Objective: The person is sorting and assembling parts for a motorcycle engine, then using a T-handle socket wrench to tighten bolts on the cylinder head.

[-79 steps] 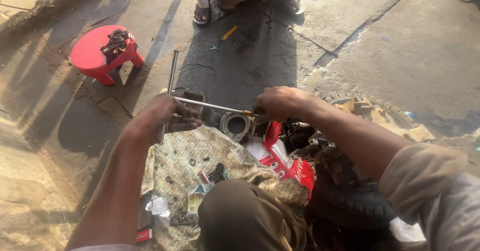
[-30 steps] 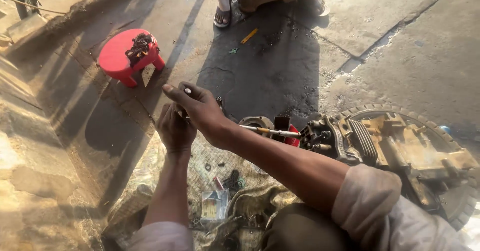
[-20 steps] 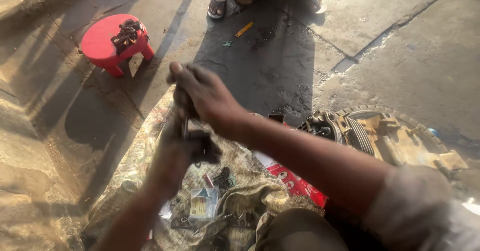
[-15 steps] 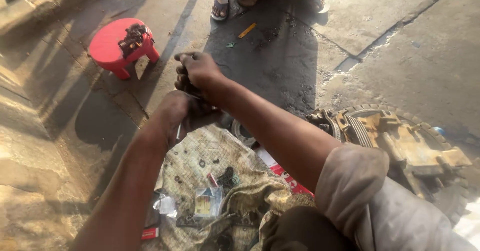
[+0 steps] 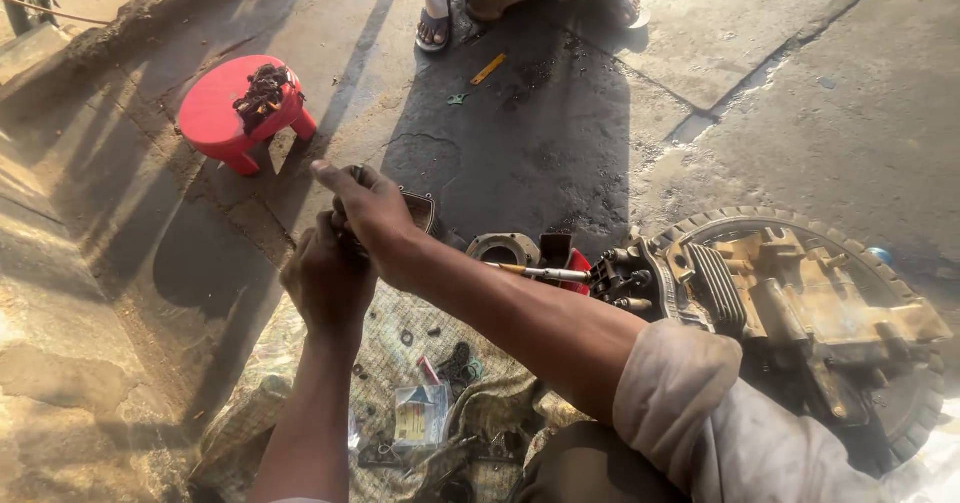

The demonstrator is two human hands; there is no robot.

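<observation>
My left hand (image 5: 325,283) and my right hand (image 5: 372,211) are pressed together above a patterned cloth (image 5: 300,363) on the ground. My right arm crosses over from the right, so that hand lies on top of the left. Both are closed around a small dark part that the fingers mostly hide. My right index finger sticks out to the upper left. A dark metal cover (image 5: 422,210) shows just behind my right hand. A yellow-handled screwdriver (image 5: 540,272) lies free to the right of my forearm.
An engine block (image 5: 790,283) rests on a tyre (image 5: 915,413) at right. Washers, rings and a small packet (image 5: 412,418) lie on the cloth. A round metal ring (image 5: 505,250), a red stool (image 5: 215,118) holding dark parts, and another person's sandalled foot (image 5: 434,29) are beyond.
The thin rod held between both hands 2.6 s ago is gone from them. My hands have closed together left of the engine and dropped slightly lower in the last half second.
</observation>
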